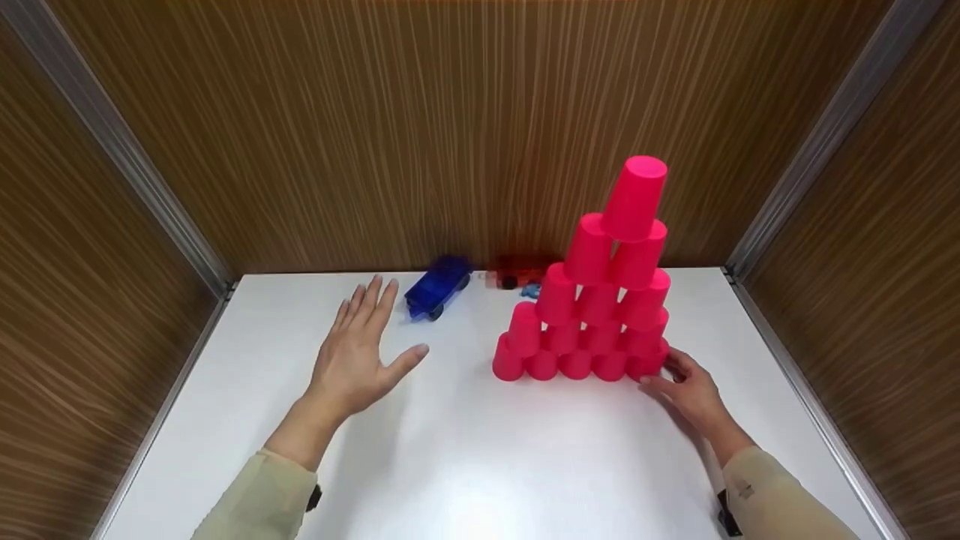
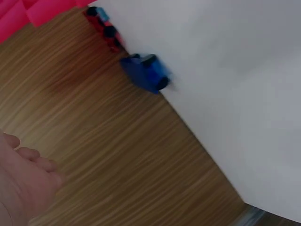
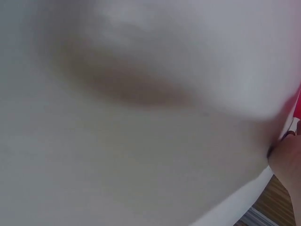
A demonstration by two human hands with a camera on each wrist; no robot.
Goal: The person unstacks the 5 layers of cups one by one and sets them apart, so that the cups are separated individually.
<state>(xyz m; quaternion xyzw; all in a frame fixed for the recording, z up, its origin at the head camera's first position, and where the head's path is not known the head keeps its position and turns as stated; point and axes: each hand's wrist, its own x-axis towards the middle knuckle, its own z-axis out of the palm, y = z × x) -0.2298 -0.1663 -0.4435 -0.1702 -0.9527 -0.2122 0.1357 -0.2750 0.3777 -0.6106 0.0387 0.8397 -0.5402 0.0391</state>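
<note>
Pinkish-red plastic cups (image 1: 557, 296) stand upside down in a stepped tower of several rows, right of the middle in the head view. A single cup (image 1: 636, 199) tops it. At the lower right corner, my right hand (image 1: 696, 394) holds the end cup (image 1: 643, 366) of the bottom row, thumb at its front and fingers curled at its right side. My left hand (image 1: 351, 371) is raised left of the tower, fingers straight and thumb spread, holding nothing. The right wrist view catches only part of the right hand (image 3: 288, 160) and a sliver of cup (image 3: 298, 109).
Behind the left hand, a blue toy vehicle (image 1: 439, 289) rests near the back wall. A translucent red toy vehicle (image 1: 510, 279) and a small light-blue piece (image 1: 530, 291) lie partly behind the tower. Wood-grain walls (image 1: 375, 135) with metal corner strips enclose the white table (image 1: 450, 450).
</note>
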